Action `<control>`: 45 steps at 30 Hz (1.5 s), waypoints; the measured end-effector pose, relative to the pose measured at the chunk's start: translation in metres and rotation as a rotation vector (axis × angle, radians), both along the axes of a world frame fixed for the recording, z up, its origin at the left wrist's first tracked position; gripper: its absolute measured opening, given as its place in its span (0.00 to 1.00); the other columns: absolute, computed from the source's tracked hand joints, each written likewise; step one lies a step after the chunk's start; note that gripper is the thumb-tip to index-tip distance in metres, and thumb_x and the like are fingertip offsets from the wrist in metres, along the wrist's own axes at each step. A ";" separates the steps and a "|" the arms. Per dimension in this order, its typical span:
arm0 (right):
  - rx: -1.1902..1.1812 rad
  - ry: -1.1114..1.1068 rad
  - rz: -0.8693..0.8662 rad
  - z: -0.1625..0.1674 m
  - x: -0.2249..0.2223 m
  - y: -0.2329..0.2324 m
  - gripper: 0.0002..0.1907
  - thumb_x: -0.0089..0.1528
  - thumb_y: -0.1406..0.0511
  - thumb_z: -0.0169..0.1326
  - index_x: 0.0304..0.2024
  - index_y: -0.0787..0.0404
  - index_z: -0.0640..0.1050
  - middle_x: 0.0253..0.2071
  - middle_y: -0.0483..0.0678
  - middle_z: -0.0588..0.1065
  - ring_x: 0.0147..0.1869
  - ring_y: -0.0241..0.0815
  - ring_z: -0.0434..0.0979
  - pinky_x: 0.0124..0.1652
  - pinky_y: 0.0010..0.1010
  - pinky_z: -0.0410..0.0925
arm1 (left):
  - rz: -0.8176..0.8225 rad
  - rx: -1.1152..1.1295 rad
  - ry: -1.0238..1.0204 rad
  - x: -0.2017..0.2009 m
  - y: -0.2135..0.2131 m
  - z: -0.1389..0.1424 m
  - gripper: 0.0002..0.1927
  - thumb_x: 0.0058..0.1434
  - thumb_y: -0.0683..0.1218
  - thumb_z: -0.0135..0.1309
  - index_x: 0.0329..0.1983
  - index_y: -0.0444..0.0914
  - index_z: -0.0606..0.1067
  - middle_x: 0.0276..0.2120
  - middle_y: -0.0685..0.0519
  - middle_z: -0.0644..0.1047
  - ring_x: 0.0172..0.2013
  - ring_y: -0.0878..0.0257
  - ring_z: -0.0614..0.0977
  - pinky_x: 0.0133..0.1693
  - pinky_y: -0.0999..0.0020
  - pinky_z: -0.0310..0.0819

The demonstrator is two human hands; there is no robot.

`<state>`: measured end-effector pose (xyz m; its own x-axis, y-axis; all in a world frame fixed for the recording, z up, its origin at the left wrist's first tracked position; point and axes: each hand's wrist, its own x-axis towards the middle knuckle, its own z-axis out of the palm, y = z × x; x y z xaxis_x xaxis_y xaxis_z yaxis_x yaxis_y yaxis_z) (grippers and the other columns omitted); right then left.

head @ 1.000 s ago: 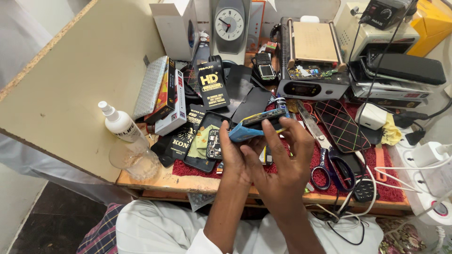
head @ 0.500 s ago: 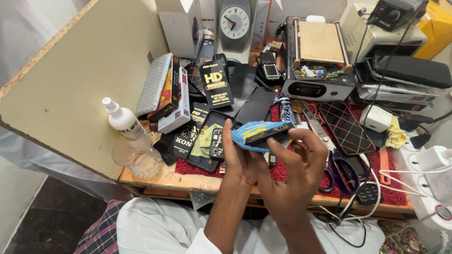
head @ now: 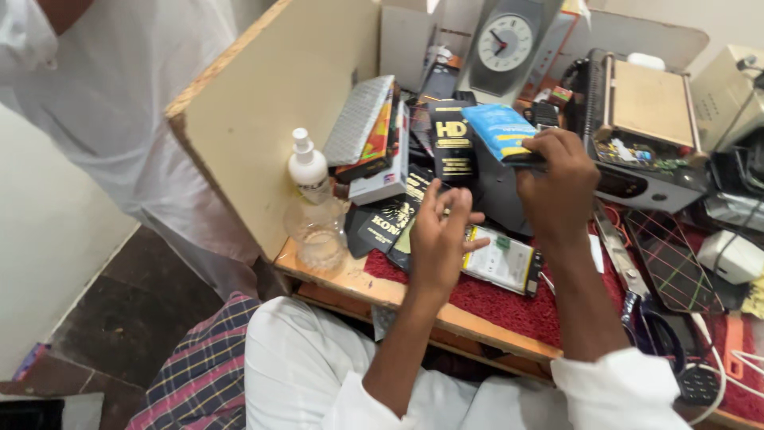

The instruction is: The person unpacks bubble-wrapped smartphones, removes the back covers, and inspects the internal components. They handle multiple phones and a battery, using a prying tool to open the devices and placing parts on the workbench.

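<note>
My right hand (head: 557, 179) is pinched shut on a blue packet (head: 500, 131), held up at 12 o'clock over the bench w/ fingers curled round its lower edge. Left hand (head: 438, 239) is loose, fingers spread, holding nothing, hovering just above an opened phone (head: 501, 259) at 3 o'clock of it, on the red mat (head: 509, 302). Spray bottle (head: 308, 167) sits at 9 o'clock.

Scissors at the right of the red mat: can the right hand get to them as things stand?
Probably not straight away. The scissors lie uncovered beside the right forearm, so nothing blocks them, but the right hand is pinching a blue packet and would have to put it down first. The left hand is open.
</note>
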<state>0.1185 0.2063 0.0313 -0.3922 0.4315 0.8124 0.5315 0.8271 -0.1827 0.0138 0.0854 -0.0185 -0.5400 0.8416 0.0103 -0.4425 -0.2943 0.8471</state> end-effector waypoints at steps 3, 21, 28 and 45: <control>-0.128 -0.177 -0.129 -0.014 -0.014 0.008 0.17 0.52 0.75 0.62 0.45 0.62 0.81 0.50 0.55 0.79 0.50 0.59 0.80 0.51 0.45 0.72 | 0.033 0.000 0.137 0.002 -0.032 0.003 0.30 0.67 0.51 0.52 0.66 0.29 0.65 0.45 0.46 0.78 0.39 0.67 0.80 0.31 0.73 0.80; -0.035 -0.602 0.474 0.004 -0.160 -0.014 0.09 0.52 0.65 0.66 0.34 0.59 0.82 0.47 0.47 0.81 0.58 0.49 0.78 0.52 0.45 0.69 | 0.082 -0.030 0.189 -0.037 -0.092 -0.003 0.14 0.70 0.47 0.49 0.43 0.32 0.80 0.29 0.53 0.81 0.27 0.72 0.78 0.29 0.76 0.72; -0.244 -0.068 0.526 0.008 -0.095 -0.011 0.08 0.59 0.75 0.64 0.41 0.66 0.80 0.48 0.52 0.81 0.49 0.43 0.83 0.47 0.32 0.75 | -0.070 0.131 -0.133 -0.028 -0.051 -0.029 0.25 0.73 0.59 0.46 0.53 0.31 0.76 0.37 0.45 0.80 0.32 0.64 0.80 0.33 0.67 0.77; -0.338 0.071 0.330 -0.001 0.112 -0.188 0.16 0.52 0.73 0.67 0.42 0.62 0.79 0.52 0.56 0.77 0.53 0.46 0.82 0.49 0.33 0.77 | -0.717 0.488 0.317 -0.013 -0.094 -0.014 0.42 0.60 0.51 0.71 0.73 0.31 0.66 0.63 0.41 0.75 0.61 0.51 0.78 0.65 0.59 0.72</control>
